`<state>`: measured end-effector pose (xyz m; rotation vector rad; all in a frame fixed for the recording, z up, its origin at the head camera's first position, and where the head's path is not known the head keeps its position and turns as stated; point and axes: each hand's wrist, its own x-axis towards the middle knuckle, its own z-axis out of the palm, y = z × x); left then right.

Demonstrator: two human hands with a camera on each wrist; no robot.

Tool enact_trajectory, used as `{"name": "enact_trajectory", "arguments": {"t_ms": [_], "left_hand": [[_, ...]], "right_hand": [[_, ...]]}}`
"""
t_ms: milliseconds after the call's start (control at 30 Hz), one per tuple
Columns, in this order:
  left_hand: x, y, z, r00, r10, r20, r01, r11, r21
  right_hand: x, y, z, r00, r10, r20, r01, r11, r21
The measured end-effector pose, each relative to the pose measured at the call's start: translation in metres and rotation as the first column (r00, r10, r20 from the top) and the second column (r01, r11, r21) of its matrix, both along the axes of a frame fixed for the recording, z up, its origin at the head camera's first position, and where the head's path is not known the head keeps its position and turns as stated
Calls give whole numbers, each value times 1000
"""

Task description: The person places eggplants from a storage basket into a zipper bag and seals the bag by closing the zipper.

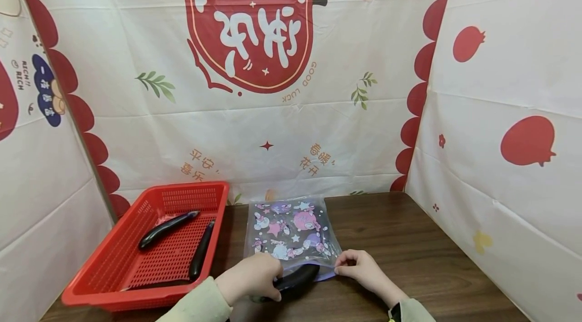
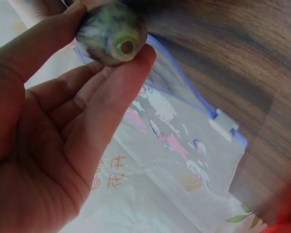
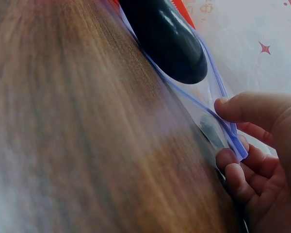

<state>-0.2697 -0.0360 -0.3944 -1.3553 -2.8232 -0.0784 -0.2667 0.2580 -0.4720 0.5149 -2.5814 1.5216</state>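
Left hand (image 1: 255,272) has a grip on an eggplant (image 1: 300,278), tip right at the zip bag's (image 1: 291,233) open near edge; right hand (image 1: 365,273)'s pinching that edge's right corner. Red basket (image 1: 123,300) with more eggplants (image 1: 167,230) sits left.

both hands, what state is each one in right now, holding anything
Left hand: closed, holding an eggplant near its stem end.
Right hand: closed, pinching the printed bag at its purple edge.
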Motion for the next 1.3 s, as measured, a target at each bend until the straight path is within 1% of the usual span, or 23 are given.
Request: {"name": "enact_trajectory", "arguments": {"t_ms": [100, 167, 333, 400, 467, 533, 633, 767, 867, 1100, 1300], "left_hand": [[1, 2, -2, 1000, 11, -14, -11, 1000, 29], [1, 3, -4, 1000, 14, -11, -13, 999, 44], [2, 6, -5, 1000, 30, 4, -31, 997, 70], [3, 7, -5, 998, 58, 31, -60, 995, 81], [4, 9, -6, 995, 84, 57, -90, 992, 93], [4, 10, -7, 993, 99, 64, -105, 989, 103], [5, 12, -10, 994, 101, 36, -105, 987, 119], [5, 14, -15, 995, 95, -18, -91, 985, 144], [7, 16, -19, 994, 102, -41, -94, 981, 168], [10, 23, -23, 988, 149, -31, -139, 965, 221], [12, 29, -26, 984, 168, -58, -149, 959, 241]], "right_hand": [[9, -5, 14, 1000, 7, -4, -7, 1000, -8], [10, -6, 16, 1000, 12, -2, -12, 1000, -13], [-4, 2, -4, 1000, 12, -7, -12, 1000, 6], [-8, 5, -11, 1000, 12, -3, -12, 1000, -1], [-10, 7, -14, 1000, 17, 2, -17, 1000, -22], [-10, 7, -15, 1000, 18, 11, -17, 999, -45], [-10, 7, -15, 1000, 19, 17, -18, 998, -58], [-9, 7, -14, 1000, 21, 15, -21, 999, -50], [-9, 6, -14, 1000, 19, 12, -19, 999, -43], [-9, 6, -14, 1000, 13, 3, -13, 999, -40], [-9, 6, -14, 1000, 15, 18, -15, 999, -47]]}}
